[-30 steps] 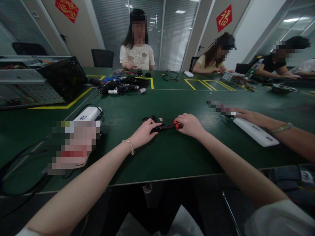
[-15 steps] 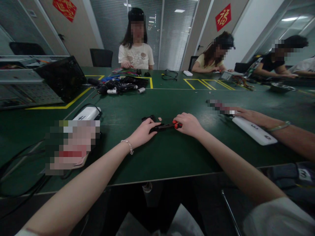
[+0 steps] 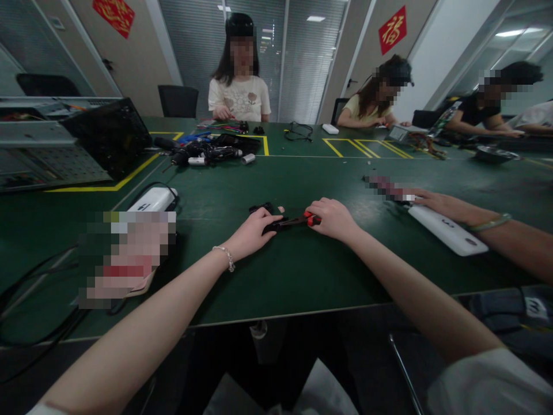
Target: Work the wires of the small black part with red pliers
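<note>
My right hand (image 3: 336,221) is closed around the red handles of a pair of pliers (image 3: 297,222), whose dark jaws point left. At their tips is a small black part (image 3: 272,227), pinched between the thumb and fingers of my left hand (image 3: 249,233). Its exact kind is hard to make out. Just beyond my left fingers lies another small black piece (image 3: 261,207) on the green table (image 3: 276,276). Beside that is a tiny pale scrap (image 3: 281,209).
A white power bank (image 3: 154,199) and a blurred-out phone-like object (image 3: 129,259) lie at left, with black cables. Further back sit a computer case (image 3: 56,144) and a heap of cables (image 3: 207,151). A co-worker's hand (image 3: 427,197) rests near a white device (image 3: 447,229) at right.
</note>
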`<state>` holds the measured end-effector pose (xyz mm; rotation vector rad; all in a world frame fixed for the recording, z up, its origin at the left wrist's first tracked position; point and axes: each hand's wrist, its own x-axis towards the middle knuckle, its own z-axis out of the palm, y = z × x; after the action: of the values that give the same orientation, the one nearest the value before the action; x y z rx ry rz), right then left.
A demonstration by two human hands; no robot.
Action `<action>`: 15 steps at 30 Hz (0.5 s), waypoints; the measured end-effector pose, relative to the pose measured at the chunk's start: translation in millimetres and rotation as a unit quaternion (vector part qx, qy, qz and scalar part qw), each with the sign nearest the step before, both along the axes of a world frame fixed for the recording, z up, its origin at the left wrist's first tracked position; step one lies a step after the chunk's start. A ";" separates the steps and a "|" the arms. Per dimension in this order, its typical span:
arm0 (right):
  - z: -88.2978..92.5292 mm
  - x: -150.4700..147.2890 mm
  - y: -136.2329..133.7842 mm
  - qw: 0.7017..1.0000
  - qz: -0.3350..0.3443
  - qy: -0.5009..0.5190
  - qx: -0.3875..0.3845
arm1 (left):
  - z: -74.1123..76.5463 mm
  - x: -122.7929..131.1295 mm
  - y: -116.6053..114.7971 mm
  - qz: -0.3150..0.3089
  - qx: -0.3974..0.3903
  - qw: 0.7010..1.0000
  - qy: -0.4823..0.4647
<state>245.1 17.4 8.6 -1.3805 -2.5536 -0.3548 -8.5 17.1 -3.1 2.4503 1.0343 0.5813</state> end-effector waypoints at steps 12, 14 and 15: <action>-0.5 0.7 0.8 1.000 0.002 0.000 0.006 | 1.3 2.0 -0.6 -0.001 0.016 1.000 0.000; -0.9 1.0 0.9 1.000 0.001 0.000 0.007 | 0.0 2.2 0.4 -0.002 0.019 1.000 -0.001; -1.0 1.0 0.8 1.000 0.000 -0.001 0.007 | -0.5 2.3 1.0 -0.003 0.019 1.000 0.001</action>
<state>246.1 18.2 7.5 -1.3744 -2.5478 -0.3730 -6.2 18.1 -3.6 2.4866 1.0259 0.6022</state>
